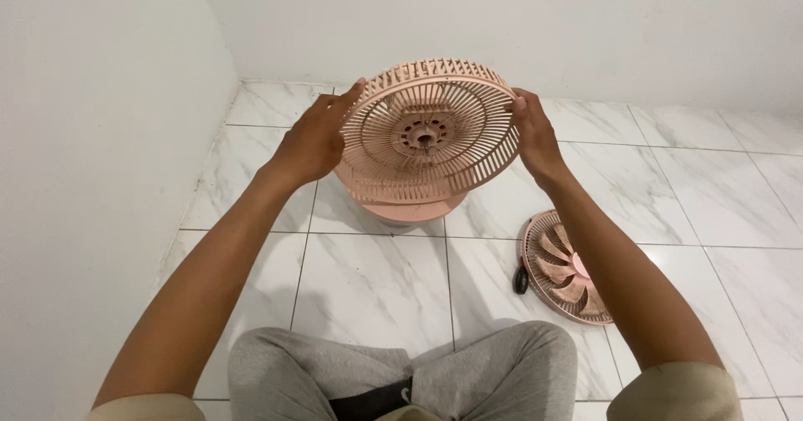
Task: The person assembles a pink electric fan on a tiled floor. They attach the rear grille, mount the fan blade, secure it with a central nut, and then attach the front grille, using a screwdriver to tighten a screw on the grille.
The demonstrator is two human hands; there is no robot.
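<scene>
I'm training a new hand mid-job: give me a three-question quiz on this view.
1. True or false: both hands hold the grille by its rim.
2. What lies on the floor under the right forearm? A) the blade in the other grille B) a screwdriver C) a cloth
3. Which hand is nearer the wall?

Key:
1. True: left hand and right hand grip opposite edges.
2. A: the blade.
3. The left hand.
</scene>
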